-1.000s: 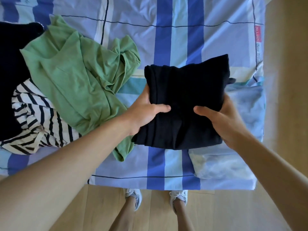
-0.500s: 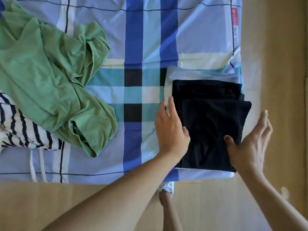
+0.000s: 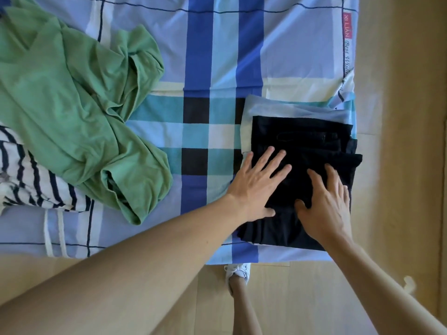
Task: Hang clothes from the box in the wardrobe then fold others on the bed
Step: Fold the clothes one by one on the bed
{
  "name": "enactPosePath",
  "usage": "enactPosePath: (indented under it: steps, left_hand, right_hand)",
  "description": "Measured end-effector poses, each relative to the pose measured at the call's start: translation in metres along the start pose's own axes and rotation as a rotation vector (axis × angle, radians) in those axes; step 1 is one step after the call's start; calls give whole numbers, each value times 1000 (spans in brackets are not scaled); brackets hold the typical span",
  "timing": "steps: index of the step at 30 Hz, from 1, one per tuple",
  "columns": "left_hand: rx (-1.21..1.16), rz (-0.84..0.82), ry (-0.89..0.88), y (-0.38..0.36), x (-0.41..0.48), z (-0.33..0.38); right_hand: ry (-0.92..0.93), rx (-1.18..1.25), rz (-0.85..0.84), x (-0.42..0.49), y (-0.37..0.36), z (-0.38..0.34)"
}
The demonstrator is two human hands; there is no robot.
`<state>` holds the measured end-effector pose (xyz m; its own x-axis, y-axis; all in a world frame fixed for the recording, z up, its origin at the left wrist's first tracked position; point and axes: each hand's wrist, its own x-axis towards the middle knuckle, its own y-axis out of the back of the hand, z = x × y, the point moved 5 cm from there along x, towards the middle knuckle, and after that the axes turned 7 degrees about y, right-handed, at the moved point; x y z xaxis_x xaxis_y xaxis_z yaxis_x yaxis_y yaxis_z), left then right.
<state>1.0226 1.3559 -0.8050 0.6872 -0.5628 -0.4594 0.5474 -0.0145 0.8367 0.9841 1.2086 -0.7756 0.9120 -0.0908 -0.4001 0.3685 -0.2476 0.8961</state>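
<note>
A crumpled green shirt (image 3: 72,105) sprawls across the left of the bed (image 3: 217,56), overlapping a striped garment (image 3: 29,184). Two white cords (image 3: 54,233) lie just below that heap, and what they belong to cannot be told. A stretch of bare checked sheet separates the heap from the folded black garment (image 3: 302,146). This sits at the bed's near right corner on a folded pale blue piece (image 3: 290,108). The left hand (image 3: 258,184) and right hand (image 3: 326,204) lie flat on it side by side, fingers straight and spread, thumbs near but apart. They cover its middle, and its dark folds are hard to read. The shirt and stripes are cut off at the left. The black garment's right and near edges lie close to the bed's edges, with wooden floor (image 3: 399,165) beyond them and a white shoe (image 3: 238,272) on it.
</note>
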Motion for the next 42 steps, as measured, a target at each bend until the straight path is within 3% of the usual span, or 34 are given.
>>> enactPosePath:
  steps: [3, 7, 10, 14, 17, 20, 23, 25, 28, 30, 32, 34, 39, 42]
  left_hand:
    - [-83, 144, 44, 10, -23, -37]
    - [15, 235, 334, 15, -73, -136]
    - [79, 158, 639, 13, -112, -221]
    - [-50, 12, 944, -1, -161, -301]
    - [-46, 15, 872, -7, -176, -315]
    - [-168, 130, 811, -7, -175, -323]
    - [-542, 344, 810, 15, -173, -321]
    - [-806, 424, 688, 43, -173, -299]
    - [-1104, 404, 500, 72, -179, -252]
    - [-1228, 323, 422, 78, -191, -226]
    - [-1246, 281, 386, 81, -203, -211]
    - [-1197, 344, 405, 89, -214, -213]
    - [-1059, 472, 696, 133, -250, -254]
    - [-800, 369, 602, 210, -278, -236]
  right_hand:
    - [-17, 27, 37, 2, 10, -20]
    - [72, 98, 42, 10, 11, -69]
    - [123, 152, 24, 22, 7, -114]
    - [200, 218, -38, 39, -9, -179]
    - [242, 294, -102, 42, -22, -225]
    - [205, 378, -232, 41, -40, -256]
    - [48, 615, -403, 39, -63, -273]
    - [-74, 877, -519, 32, -71, -287]
    - [-77, 1126, -622, 20, -76, -302]
    - [47, 1064, -560, 12, -69, -310]
    - [146, 858, -440, 9, -58, -314]
    - [132, 787, -384, 8, -38, -311]
    - [39, 958, -348, -7, 57, -322]
    - [86, 1074, -347, -32, 142, -343]
